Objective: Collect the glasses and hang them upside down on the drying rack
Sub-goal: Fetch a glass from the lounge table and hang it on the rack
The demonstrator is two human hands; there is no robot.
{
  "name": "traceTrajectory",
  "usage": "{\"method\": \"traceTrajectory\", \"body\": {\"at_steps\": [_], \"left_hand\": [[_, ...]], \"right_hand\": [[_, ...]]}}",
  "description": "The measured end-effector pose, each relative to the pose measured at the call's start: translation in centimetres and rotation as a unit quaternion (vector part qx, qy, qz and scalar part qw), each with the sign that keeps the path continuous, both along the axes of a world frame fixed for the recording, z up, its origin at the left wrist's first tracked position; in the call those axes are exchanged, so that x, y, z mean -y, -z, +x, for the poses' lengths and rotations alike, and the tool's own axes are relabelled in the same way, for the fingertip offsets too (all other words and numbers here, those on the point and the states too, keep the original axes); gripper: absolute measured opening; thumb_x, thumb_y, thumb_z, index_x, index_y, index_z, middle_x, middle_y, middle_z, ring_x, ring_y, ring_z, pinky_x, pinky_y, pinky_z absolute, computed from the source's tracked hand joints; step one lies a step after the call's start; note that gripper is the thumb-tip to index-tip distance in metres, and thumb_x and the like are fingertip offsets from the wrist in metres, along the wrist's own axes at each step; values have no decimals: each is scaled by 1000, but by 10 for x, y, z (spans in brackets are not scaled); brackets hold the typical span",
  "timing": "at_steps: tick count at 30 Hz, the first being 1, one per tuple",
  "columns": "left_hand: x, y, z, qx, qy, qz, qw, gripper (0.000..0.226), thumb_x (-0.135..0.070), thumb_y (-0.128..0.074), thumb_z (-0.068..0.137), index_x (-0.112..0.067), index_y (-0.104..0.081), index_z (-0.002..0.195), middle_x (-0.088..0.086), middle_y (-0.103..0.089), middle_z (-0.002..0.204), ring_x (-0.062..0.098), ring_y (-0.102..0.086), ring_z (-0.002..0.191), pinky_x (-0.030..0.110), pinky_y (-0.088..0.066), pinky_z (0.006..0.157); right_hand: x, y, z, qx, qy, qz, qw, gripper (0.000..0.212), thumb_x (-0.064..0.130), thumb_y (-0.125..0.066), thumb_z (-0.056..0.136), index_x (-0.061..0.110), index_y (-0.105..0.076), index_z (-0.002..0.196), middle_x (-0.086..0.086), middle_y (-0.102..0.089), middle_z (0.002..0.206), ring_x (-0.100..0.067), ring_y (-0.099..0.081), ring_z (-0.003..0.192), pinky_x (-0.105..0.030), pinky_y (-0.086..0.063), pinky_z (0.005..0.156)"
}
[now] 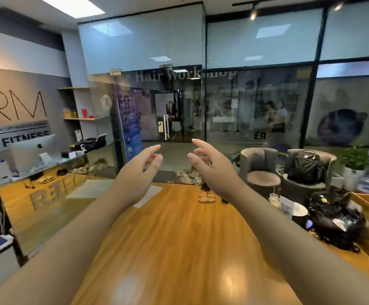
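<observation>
Fitness studio reception: wall lettering, reception desk

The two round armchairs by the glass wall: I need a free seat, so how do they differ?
The left armchair has a bare seat cushion, while the right armchair holds a black backpack. The left one shows its whole curved back; the right one's back is mostly hidden by the bag. The right one stands beside a potted plant; the left does not. Both look like the same grey tub shape.

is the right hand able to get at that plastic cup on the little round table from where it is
Probably not yet. The right hand is open and empty, held up in mid-air over the wooden floor, while the plastic cup stands on the small round table well off to the right. Nothing blocks the way; the person would need to step closer.
</observation>
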State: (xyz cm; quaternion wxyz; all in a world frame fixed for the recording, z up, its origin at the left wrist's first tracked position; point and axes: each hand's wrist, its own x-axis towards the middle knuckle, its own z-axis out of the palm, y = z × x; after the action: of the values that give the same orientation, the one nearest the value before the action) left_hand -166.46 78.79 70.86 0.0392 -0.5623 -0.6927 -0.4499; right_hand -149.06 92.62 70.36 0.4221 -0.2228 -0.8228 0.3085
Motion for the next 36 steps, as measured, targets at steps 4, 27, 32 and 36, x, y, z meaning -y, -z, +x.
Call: {"method": "traceTrajectory", "body": {"at_steps": [4,27,32,36], "left_hand": [[-96,-10,-18,4,38,16,999,49,-47,-38,107,-33,-41,155,-16,-53,132,3,-49,122,20,-36,91],[-610,65,-54,51,349,-88,932,50,-50,-42,106,-36,-42,154,-14,-54,142,7,-50,129,35,-44,107],[-717,96,-10,41,375,-98,921,48,-45,-44,107,-32,-43,153,-14,-55,135,5,-49,126,29,-40,101],[-809,121,31,39,377,-117,918,49,-41,-46,108,-29,-42,155,-10,-56,140,5,-50,126,23,-40,97]], "right_hand": [[-80,-9,-11,8,43,5,999,57,50,-52,104,35,-41,157,7,-58,140,-10,-57,121,-37,-52,100],[-456,71,-16,18,326,-77,942,55,49,-54,104,34,-43,156,6,-58,146,-6,-54,125,-26,-46,99],[-557,107,28,39,369,-98,924,57,55,-52,102,37,-41,156,6,-58,147,-13,-55,128,-39,-52,104],[-652,133,76,64,383,-115,914,58,56,-51,102,39,-40,156,5,-57,150,-16,-55,132,-44,-53,104]]}}
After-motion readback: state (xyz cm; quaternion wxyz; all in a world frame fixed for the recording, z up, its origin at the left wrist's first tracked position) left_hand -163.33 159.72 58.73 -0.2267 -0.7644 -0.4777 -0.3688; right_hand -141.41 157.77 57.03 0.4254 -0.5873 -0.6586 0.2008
